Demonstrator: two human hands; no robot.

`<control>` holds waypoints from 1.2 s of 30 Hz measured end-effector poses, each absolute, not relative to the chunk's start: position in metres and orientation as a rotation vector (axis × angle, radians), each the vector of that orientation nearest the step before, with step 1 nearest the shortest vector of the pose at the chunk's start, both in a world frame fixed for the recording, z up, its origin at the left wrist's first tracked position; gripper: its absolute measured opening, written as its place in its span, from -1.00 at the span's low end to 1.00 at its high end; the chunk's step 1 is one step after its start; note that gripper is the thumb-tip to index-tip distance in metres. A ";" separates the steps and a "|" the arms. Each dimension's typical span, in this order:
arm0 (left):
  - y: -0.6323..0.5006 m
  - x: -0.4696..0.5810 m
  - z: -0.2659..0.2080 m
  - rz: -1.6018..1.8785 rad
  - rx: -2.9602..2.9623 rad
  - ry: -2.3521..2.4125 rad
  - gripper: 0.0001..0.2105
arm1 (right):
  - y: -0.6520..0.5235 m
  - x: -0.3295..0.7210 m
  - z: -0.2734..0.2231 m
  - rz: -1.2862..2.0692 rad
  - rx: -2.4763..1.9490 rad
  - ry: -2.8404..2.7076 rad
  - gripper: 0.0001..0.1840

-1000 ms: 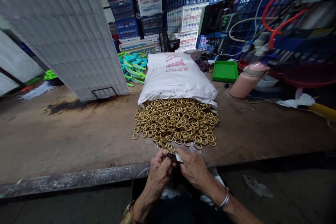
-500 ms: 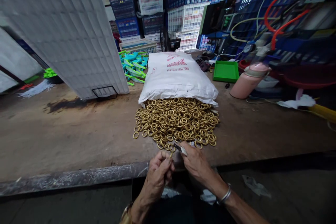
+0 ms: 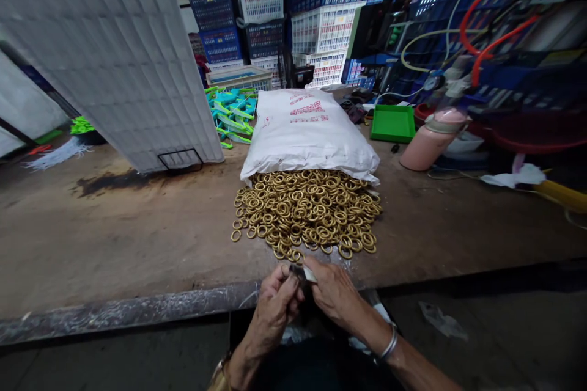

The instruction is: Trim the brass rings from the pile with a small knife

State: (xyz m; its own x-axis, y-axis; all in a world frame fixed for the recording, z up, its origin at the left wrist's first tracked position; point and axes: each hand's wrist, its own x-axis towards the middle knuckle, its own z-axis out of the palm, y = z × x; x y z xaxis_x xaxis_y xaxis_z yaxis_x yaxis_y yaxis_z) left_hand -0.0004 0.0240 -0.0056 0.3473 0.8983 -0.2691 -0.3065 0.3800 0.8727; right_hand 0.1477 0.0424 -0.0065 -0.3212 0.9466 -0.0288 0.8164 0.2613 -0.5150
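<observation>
My left hand (image 3: 276, 299) is closed at the table's front edge, its thumb and fingers pinched round a gold ring that is mostly hidden now. In my right hand (image 3: 334, 290) is a small knife (image 3: 310, 274) with a dark flat blade and a whitish grip. Its blade reaches the left fingertips, where the ring is held. Just beyond both hands lies a heap of gold rings (image 3: 307, 214), spilling from the mouth of a white sack (image 3: 312, 134) with red print.
A tall pale ribbed panel (image 3: 123, 61) stands at left. Behind the sack are teal and green plastic pieces (image 3: 232, 113) and stacked crates (image 3: 321, 27). A green tray (image 3: 392, 123) and a pink bottle (image 3: 428, 143) sit to the right on the wooden table (image 3: 151, 244).
My right hand has come left and slightly down from the heap's edge, bringing the knife blade to the left fingertips. The left hand stays nearly in place; the view has shifted slightly.
</observation>
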 end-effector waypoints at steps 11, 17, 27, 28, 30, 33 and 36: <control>0.026 -0.006 0.010 0.955 0.594 0.807 -0.75 | 0.058 0.148 -0.012 0.447 -1.827 -2.108 -0.79; 0.029 -0.013 0.005 0.981 0.358 0.771 -0.79 | 0.061 0.135 -0.009 0.425 -1.853 -2.190 -0.77; 0.033 -0.012 -0.002 1.032 0.389 0.846 -0.79 | 0.062 0.136 -0.010 0.441 -1.902 -2.166 -0.85; 0.034 -0.010 -0.003 1.046 0.437 0.871 -0.78 | 0.061 0.137 -0.009 0.447 -1.886 -2.158 -0.85; 0.034 -0.007 -0.004 1.080 0.566 0.959 -0.74 | 0.059 0.139 -0.008 0.470 -1.824 -2.144 -0.83; 0.036 -0.002 -0.004 1.087 0.750 1.127 -0.63 | 0.056 0.139 -0.006 0.559 -1.713 -2.115 -0.80; 0.038 0.000 0.000 1.061 0.820 1.177 -0.64 | 0.055 0.137 -0.002 0.703 -1.618 -2.062 -0.88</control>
State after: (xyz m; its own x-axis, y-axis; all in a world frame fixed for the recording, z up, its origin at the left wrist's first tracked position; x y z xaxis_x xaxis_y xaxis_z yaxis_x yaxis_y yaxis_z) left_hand -0.0001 0.0382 -0.0001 0.0436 0.9485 -0.3137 -0.2140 0.3155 0.9245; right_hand 0.1367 0.0551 -0.0018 -0.2311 0.9727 0.0199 0.7579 0.1928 -0.6232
